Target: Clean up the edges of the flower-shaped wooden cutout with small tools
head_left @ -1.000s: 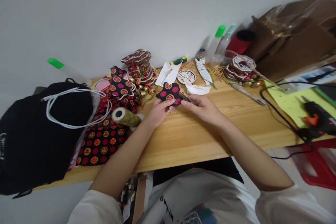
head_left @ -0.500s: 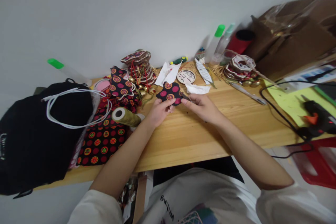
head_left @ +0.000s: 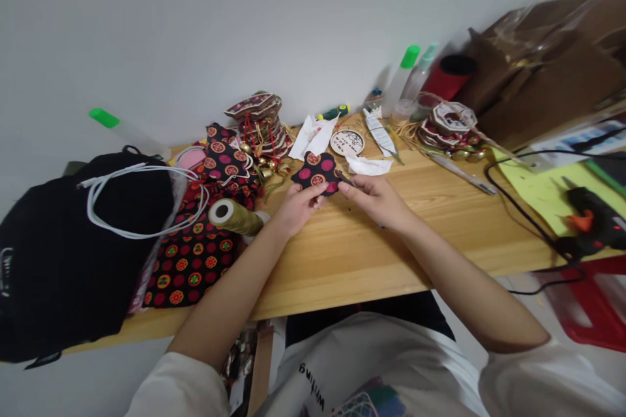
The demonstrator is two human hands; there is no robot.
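- You are at a home craft corner: a plain wooden surface [head_left: 342, 260] pushed against a bare white wall.
- Left of your grip lie patterned fabric [head_left: 190, 260], a spool of gold thread [head_left: 233, 216] and a black bag [head_left: 63, 254].
- Beyond your grip stand stacks of finished fabric ornaments [head_left: 259, 118] with small bells.
- Well to the right of your grip rest a hot glue gun [head_left: 591, 221] with its cord, glue bottles [head_left: 402, 78] and cardboard boxes [head_left: 548, 71].

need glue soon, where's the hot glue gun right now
In the head view the hot glue gun lies at the table's far right edge, on the yellow-green sheet, well right of the right hand.
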